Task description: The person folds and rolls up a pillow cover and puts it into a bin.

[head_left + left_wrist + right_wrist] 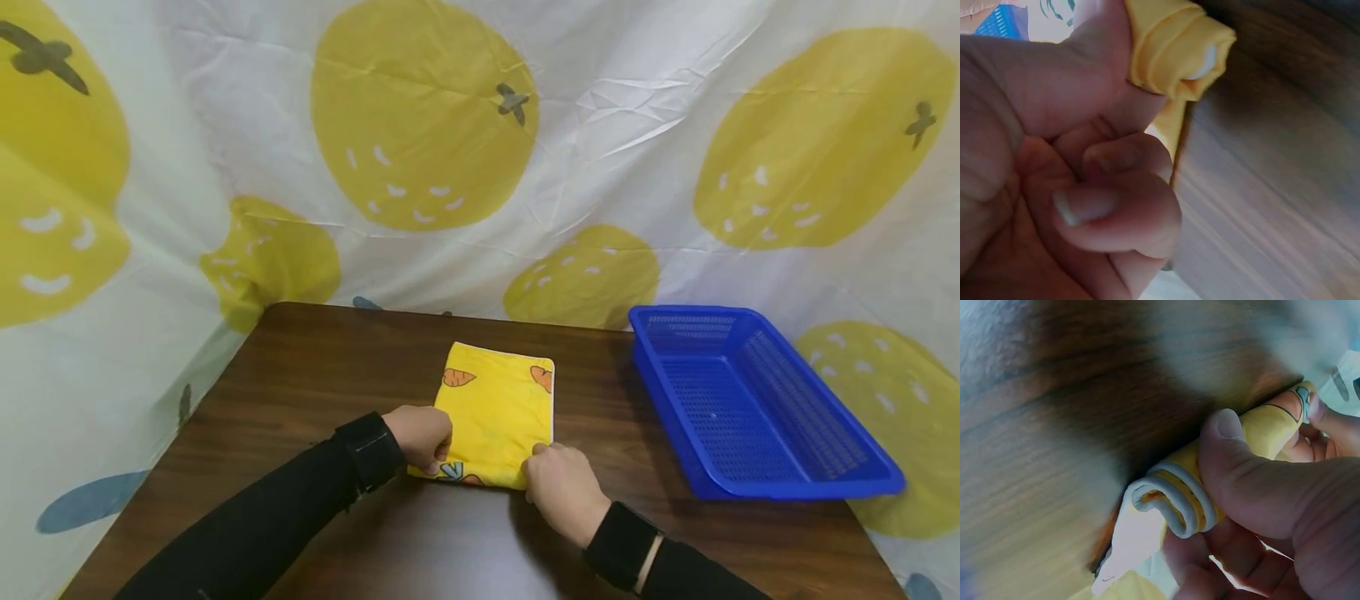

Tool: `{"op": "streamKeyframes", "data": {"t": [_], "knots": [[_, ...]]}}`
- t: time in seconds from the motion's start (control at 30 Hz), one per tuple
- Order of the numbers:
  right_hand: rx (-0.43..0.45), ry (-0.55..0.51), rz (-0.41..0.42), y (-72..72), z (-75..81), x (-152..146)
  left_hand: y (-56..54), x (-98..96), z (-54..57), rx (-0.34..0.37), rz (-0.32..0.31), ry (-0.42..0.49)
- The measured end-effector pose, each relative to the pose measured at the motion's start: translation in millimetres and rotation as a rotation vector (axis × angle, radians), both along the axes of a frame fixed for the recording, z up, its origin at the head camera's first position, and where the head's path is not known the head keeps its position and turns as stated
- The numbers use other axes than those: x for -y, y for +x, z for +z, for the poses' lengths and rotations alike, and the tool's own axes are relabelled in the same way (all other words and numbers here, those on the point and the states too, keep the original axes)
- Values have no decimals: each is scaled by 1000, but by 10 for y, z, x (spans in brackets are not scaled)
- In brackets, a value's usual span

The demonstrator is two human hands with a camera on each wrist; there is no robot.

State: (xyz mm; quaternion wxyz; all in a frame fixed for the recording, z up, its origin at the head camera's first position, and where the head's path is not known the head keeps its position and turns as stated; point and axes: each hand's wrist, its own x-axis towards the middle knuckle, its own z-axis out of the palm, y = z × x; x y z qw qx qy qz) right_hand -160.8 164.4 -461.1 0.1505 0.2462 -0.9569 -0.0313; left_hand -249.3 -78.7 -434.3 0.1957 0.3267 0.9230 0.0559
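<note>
A yellow cloth (498,408) with printed carrots and a white edge lies on the table, its near end rolled up. My left hand (420,435) pinches the left end of the roll between thumb and fingers; that rolled end (1175,50) shows folded layers in the left wrist view. At the right end, my right hand (564,487) grips the roll, thumb on the near side and fingers behind it. The right wrist view shows the spiral of the rolled cloth (1169,500) with its pale edging. Beyond the roll, the rest of the cloth stays flat.
On the right of the brown wooden table (337,350) stands a blue plastic basket (675,400) with perforated sides, nothing seen inside. A white curtain (600,158) with yellow fruit prints hangs behind and along both sides of the table.
</note>
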Motion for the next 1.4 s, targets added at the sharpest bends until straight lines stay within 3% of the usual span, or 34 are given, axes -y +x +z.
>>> {"op": "streamKeyframes", "data": {"t": [0.1, 0.23, 0.43, 0.77, 1.13, 1.27, 1.4], "knots": [[-3, 17, 9, 18, -20, -13, 4, 35, -65, 41, 44, 19], [58, 6, 4, 42, -29, -25, -9, 121, -172, 108, 95, 101], [124, -79, -32, -6, 1, -14, 19, 246, -331, 99, 163, 235], [186, -150, -148, -100, 38, -34, 153, 292, -325, -6, 235, 350], [391, -328, -211, -253, 61, -201, 225, 309, -358, -19, 307, 437], [418, -396, -183, -300, 21, -250, 254, 307, -391, -99, 329, 460], [447, -448, -138, -357, -30, -301, 310, 289, -425, -283, 307, 453]]}}
